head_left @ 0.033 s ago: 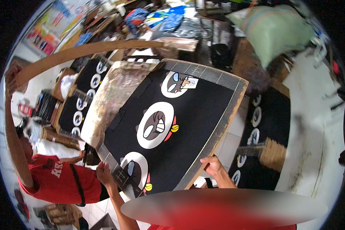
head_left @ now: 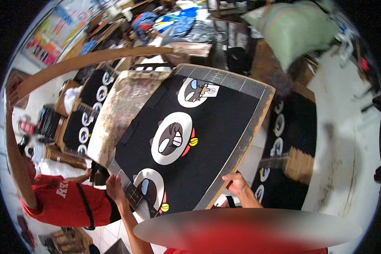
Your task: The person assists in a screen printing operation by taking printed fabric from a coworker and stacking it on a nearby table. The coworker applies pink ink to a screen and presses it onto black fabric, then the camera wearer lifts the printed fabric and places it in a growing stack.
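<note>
I hold up a flat board with grey, lined borders and worn brown edges, tilted in front of me. Black fabric covers its middle, printed with white ovals around dark cartoon faces, each with red and yellow bits. A small white paper piece lies by the far print. My left hand is closed on the board's left edge near its lower corner. On the right edge, nearer to me, my right hand grips with the thumb on top and the other fingers mostly hidden underneath.
Similar boards with printed black fabric lie at left and right. A stained pale board stands beyond mine. A co-worker in a red shirt is close on my left. A curved brown beam crosses behind; a green sack sits far right.
The surroundings have shifted slightly left in view, while the board and both hands keep nearly the same place. Both grips look unchanged.
</note>
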Tool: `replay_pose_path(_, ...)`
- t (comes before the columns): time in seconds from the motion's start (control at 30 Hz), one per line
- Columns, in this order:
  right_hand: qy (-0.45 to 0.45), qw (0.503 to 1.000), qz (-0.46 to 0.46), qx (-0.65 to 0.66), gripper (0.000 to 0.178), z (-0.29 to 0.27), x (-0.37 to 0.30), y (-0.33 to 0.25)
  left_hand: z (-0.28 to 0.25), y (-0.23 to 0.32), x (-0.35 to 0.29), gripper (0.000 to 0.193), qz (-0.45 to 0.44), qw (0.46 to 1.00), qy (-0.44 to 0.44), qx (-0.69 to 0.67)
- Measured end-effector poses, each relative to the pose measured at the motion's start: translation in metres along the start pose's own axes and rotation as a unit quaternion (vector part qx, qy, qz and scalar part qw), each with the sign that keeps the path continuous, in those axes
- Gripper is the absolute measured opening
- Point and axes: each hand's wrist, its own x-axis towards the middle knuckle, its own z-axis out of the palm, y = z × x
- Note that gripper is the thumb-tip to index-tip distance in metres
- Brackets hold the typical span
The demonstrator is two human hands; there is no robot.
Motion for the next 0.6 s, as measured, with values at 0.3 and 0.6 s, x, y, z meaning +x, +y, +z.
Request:
replay_pose_path(0.3,0.018,0.983,-0.181,0.022,0.034,-0.062,-0.146,-0.060,0.207,0.204,0.004,0.039,0.157,0.952,-0.262,0.017)
replay_pose_path(0.6,-0.104,0.911,-0.390,-0.082,0.049,-0.114,-0.159,-0.056,0.358,0.420,0.071,0.061,0.355,0.854,-0.338,0.175)
